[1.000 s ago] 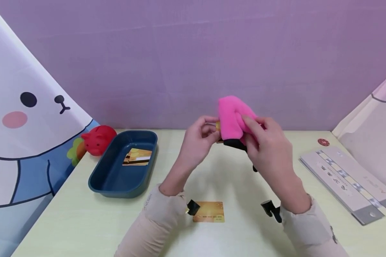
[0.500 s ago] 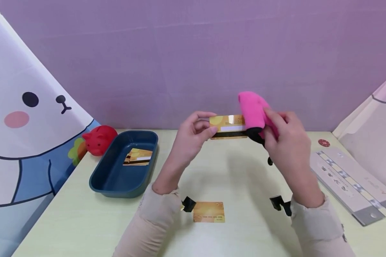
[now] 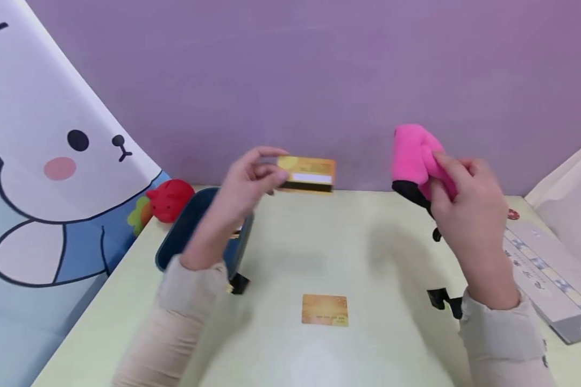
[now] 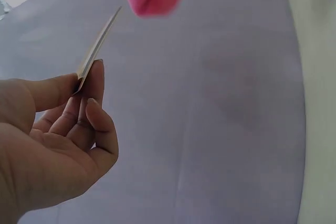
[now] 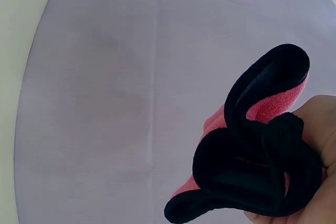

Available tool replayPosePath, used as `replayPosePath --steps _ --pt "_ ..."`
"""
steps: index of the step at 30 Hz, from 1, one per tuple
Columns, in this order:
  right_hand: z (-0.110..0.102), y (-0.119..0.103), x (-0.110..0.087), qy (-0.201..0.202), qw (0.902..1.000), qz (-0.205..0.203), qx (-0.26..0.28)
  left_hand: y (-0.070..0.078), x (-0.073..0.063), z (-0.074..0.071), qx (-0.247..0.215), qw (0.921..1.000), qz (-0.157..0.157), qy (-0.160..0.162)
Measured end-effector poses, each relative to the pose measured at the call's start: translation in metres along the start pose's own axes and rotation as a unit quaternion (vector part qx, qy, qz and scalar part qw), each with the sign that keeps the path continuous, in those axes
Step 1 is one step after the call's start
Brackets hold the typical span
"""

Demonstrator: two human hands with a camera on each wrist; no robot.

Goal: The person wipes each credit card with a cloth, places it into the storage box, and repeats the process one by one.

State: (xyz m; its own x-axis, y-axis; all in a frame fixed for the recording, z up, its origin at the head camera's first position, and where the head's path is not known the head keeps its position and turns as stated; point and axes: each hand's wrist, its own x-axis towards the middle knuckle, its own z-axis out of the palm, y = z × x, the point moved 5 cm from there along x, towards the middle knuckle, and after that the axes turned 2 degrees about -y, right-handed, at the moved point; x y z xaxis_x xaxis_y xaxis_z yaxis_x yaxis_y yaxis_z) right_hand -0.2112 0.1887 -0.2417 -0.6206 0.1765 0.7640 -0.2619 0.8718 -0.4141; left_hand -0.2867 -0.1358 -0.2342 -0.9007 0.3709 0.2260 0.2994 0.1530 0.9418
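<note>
Held above the table, a gold bank card [image 3: 314, 177] is pinched at its left end between the thumb and fingers of my left hand [image 3: 242, 185]. Its back, with a black stripe and white strip, shows in the head view; the left wrist view has the card [image 4: 100, 43] nearly edge-on. My right hand [image 3: 474, 209] grips a bunched pink cloth [image 3: 411, 153] with black edging, held up to the right and apart from the card. Folds of the black edging [image 5: 247, 166] fill the right wrist view's lower right. Another gold card [image 3: 325, 310] lies on the table between the forearms.
A dark blue tray [image 3: 174, 242] stands at left, partly behind my left forearm, with cards inside partly hidden. Beside it sits a red piggy bank [image 3: 171, 201]. At right are a grey binder [image 3: 537, 269] and a red chip [image 3: 513, 214]. A purple backdrop [image 3: 295, 80] hangs behind.
The cloth, earlier covering most of the card, has come off it and moved right with my right hand. My left hand has carried the card left. The head view has shifted slightly.
</note>
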Motion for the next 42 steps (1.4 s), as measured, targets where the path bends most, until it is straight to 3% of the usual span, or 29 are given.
replayPosePath --steps 3,6,9,12,16,20,23,28,33,37,40,42 --pt "-0.003 -0.001 0.004 0.013 0.9999 -0.009 0.003 -0.013 0.004 -0.046 0.079 0.9934 -0.079 0.025" --pt "-0.005 -0.001 0.006 0.021 0.9997 -0.009 0.006 -0.037 0.006 -0.086 0.141 0.9747 -0.170 0.032" --pt "-0.006 -0.001 0.007 0.022 0.9997 -0.003 0.009 -0.064 0.007 -0.115 0.192 0.9524 -0.236 0.012" --pt "-0.004 0.000 0.006 0.016 0.9998 0.001 0.013 -0.088 0.009 -0.133 0.225 0.9339 -0.277 -0.017" --pt "-0.006 0.001 0.003 0.012 0.9999 0.004 0.009 -0.114 0.018 -0.138 0.264 0.9117 -0.311 -0.051" --pt "-0.009 0.000 0.000 0.012 0.9999 0.005 0.006 -0.137 0.023 -0.132 0.280 0.8883 -0.358 -0.066" --pt "-0.011 -0.001 -0.001 0.016 0.9998 0.008 0.007 -0.147 0.024 -0.129 0.290 0.8755 -0.379 -0.075" --pt "-0.012 -0.006 -0.001 0.016 0.9998 0.011 0.007 -0.149 0.027 -0.128 0.321 0.8621 -0.381 -0.090" --pt "-0.011 -0.010 -0.001 0.000 0.9999 0.011 0.005 -0.150 0.023 -0.130 0.325 0.8418 -0.423 -0.084" --pt "-0.010 -0.010 -0.002 0.000 0.9999 0.015 0.007 -0.151 0.019 -0.128 0.317 0.8345 -0.442 -0.092" --pt "-0.009 -0.010 -0.003 0.001 0.9998 0.020 0.009 -0.147 0.018 -0.129 0.351 0.8294 -0.423 -0.098" --pt "-0.009 -0.010 -0.004 0.001 0.9997 0.023 0.011 -0.138 0.019 -0.128 0.406 0.8260 -0.378 -0.101"
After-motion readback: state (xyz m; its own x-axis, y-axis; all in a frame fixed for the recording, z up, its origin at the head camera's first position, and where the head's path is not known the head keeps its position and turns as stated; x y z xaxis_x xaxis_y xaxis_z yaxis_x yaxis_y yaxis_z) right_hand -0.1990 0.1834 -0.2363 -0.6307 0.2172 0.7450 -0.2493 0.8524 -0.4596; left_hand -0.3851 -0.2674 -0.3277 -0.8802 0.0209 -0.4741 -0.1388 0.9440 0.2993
